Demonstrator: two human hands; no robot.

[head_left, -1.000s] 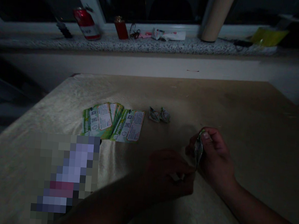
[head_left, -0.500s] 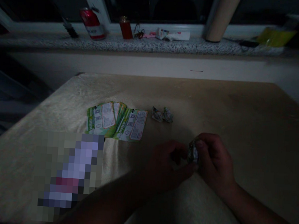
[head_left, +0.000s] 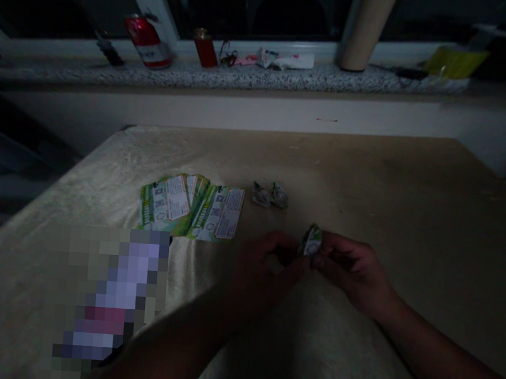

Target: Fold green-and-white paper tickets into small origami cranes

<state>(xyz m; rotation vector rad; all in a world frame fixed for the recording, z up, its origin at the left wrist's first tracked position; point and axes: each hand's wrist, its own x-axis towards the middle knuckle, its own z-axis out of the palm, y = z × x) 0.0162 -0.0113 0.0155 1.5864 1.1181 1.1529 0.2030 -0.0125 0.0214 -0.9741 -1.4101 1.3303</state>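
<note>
A small folded green-and-white paper piece [head_left: 310, 241] is pinched between both hands just above the table. My left hand [head_left: 261, 271] grips its left side with closed fingers. My right hand [head_left: 353, 271] holds its right side, fingers curled round it. Two finished folded paper pieces [head_left: 270, 195] lie side by side on the tan tablecloth [head_left: 366, 180] a little beyond my hands. A fanned pile of green printed cards [head_left: 191, 211] lies flat to the left of them.
A blurred-out object [head_left: 111, 295] lies on the table at the near left. On the stone windowsill [head_left: 243, 76] behind stand a red can [head_left: 147, 40], a small red jar [head_left: 205, 47], a cardboard tube [head_left: 366, 27] and some yellow packaging [head_left: 455, 62].
Both hands have moved the folded paper piece left and slightly farther away, toward the two finished pieces. The left hand has come up to grip it.
</note>
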